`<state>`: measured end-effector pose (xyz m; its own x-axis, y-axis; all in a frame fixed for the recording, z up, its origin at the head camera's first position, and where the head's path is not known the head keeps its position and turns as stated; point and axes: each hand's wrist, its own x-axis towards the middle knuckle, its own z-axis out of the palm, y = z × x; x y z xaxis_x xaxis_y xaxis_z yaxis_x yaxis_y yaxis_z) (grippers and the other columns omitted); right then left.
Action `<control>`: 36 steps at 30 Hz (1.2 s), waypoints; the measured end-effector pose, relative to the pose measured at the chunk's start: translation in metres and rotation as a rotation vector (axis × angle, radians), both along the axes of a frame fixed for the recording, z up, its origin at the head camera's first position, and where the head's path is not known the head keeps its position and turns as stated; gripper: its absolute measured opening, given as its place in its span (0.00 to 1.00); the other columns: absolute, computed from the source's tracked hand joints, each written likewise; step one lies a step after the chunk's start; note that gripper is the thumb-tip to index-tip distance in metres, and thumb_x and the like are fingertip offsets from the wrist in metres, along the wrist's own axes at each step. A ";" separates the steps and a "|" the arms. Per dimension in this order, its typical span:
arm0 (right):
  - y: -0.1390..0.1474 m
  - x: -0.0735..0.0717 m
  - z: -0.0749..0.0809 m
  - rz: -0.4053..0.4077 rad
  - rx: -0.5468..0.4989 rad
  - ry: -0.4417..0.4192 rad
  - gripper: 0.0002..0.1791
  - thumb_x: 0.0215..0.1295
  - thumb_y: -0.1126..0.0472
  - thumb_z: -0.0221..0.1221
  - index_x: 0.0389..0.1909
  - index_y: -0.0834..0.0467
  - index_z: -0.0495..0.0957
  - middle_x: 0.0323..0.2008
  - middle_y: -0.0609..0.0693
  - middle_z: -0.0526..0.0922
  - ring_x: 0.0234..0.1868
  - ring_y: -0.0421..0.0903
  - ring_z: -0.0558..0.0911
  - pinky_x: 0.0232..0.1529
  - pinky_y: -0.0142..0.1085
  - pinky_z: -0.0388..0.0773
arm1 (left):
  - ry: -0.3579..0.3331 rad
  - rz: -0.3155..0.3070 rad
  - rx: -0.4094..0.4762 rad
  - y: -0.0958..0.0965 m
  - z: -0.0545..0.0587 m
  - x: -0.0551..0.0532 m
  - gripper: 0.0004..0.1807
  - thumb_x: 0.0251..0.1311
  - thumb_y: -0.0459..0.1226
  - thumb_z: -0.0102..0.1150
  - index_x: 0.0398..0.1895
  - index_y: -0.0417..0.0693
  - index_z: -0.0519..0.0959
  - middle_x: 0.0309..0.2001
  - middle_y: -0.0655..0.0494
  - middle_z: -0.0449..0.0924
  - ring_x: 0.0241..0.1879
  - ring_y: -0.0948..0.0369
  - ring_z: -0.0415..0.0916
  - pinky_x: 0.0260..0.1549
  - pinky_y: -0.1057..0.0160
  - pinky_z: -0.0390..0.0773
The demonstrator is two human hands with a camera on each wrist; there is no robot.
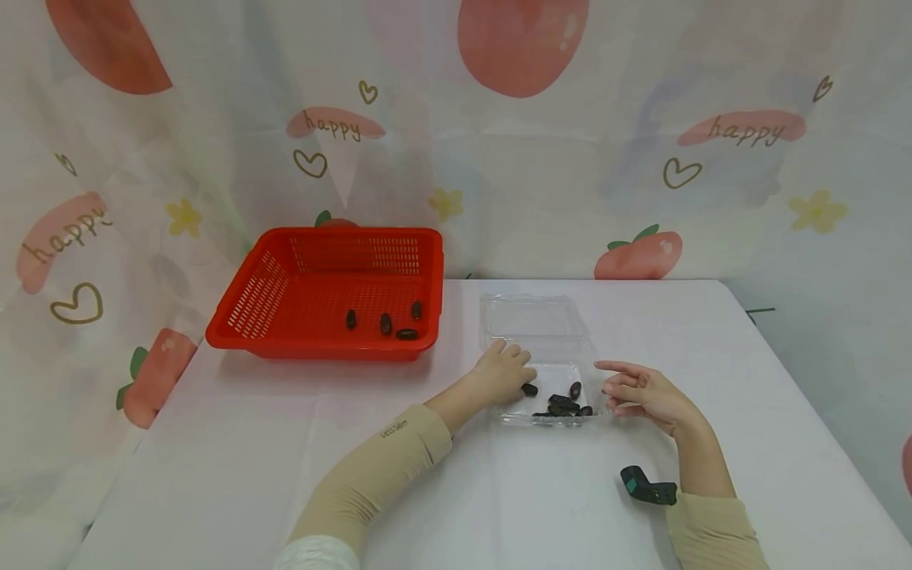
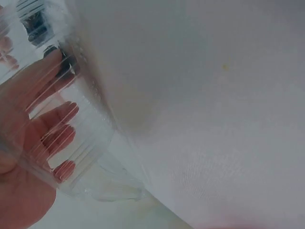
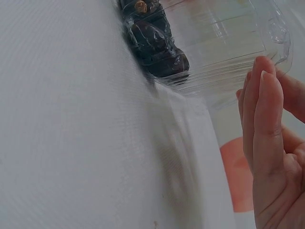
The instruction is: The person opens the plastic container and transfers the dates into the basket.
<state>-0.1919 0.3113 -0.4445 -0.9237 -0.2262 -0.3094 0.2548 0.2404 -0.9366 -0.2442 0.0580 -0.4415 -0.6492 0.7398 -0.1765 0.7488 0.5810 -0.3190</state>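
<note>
A clear plastic clamshell box (image 1: 552, 376) lies with its lid folded back on the table. Several dark, wrinkled dates (image 1: 563, 404) sit in its bottom half, most along the near edge. My left hand (image 1: 501, 372) reaches into the box from the left. Its thumb and forefinger pinch one date (image 1: 530, 389); in the left wrist view that date (image 2: 66, 62) shows through the clear wall. Beside the box's right side is my right hand (image 1: 644, 393), its fingers loosely extended and holding nothing. The right wrist view shows its fingertips (image 3: 263, 67) close to the clear wall; contact is unclear.
To the left at the back stands a red plastic basket (image 1: 324, 348) with slotted walls, several dates (image 1: 385, 323) on its floor. A black device (image 1: 648, 487) is at the right wrist. A printed curtain (image 1: 527, 182) hangs behind the white-covered table (image 1: 214, 459).
</note>
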 end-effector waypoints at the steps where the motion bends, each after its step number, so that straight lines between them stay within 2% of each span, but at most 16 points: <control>1: 0.000 0.000 0.000 0.000 -0.002 0.000 0.29 0.61 0.62 0.58 0.62 0.65 0.61 0.26 0.45 0.81 0.28 0.40 0.80 0.32 0.34 0.79 | 0.000 0.002 0.000 0.001 -0.001 0.000 0.20 0.59 0.55 0.49 0.55 0.68 0.71 0.56 0.66 0.68 0.55 0.64 0.63 0.55 0.61 0.59; 9: 0.001 0.001 0.003 -0.002 -0.014 -0.010 0.25 0.62 0.64 0.56 0.61 0.60 0.65 0.26 0.45 0.81 0.27 0.40 0.79 0.32 0.34 0.79 | 0.019 0.004 0.035 0.004 -0.006 0.000 0.20 0.62 0.54 0.46 0.58 0.68 0.69 0.59 0.65 0.66 0.58 0.63 0.61 0.59 0.59 0.57; 17: 0.001 0.000 0.002 -0.009 -0.018 -0.014 0.28 0.61 0.63 0.58 0.61 0.63 0.63 0.27 0.45 0.81 0.27 0.40 0.80 0.32 0.33 0.79 | 0.065 -0.026 0.162 -0.001 -0.007 -0.003 0.17 0.66 0.52 0.40 0.55 0.64 0.68 0.51 0.64 0.69 0.52 0.63 0.65 0.52 0.61 0.62; 23: 0.000 0.000 0.000 -0.009 -0.015 -0.011 0.30 0.61 0.63 0.58 0.62 0.65 0.60 0.26 0.45 0.81 0.27 0.40 0.80 0.32 0.33 0.79 | 0.176 -0.022 0.280 -0.007 -0.004 -0.004 0.13 0.67 0.50 0.39 0.50 0.61 0.68 0.47 0.64 0.69 0.48 0.64 0.66 0.45 0.63 0.64; 30: -0.001 0.001 0.001 -0.016 -0.033 -0.014 0.29 0.60 0.63 0.59 0.62 0.63 0.62 0.26 0.45 0.81 0.27 0.40 0.80 0.32 0.33 0.79 | 0.265 0.024 0.322 -0.014 0.008 -0.003 0.11 0.67 0.50 0.41 0.47 0.61 0.68 0.42 0.63 0.69 0.42 0.63 0.67 0.40 0.65 0.64; 36: -0.001 0.002 0.003 -0.004 -0.042 -0.009 0.28 0.61 0.63 0.58 0.61 0.63 0.63 0.27 0.45 0.82 0.27 0.40 0.80 0.32 0.33 0.79 | 0.316 0.082 0.366 -0.028 0.023 -0.012 0.10 0.65 0.49 0.43 0.45 0.60 0.70 0.41 0.62 0.70 0.41 0.63 0.67 0.39 0.65 0.64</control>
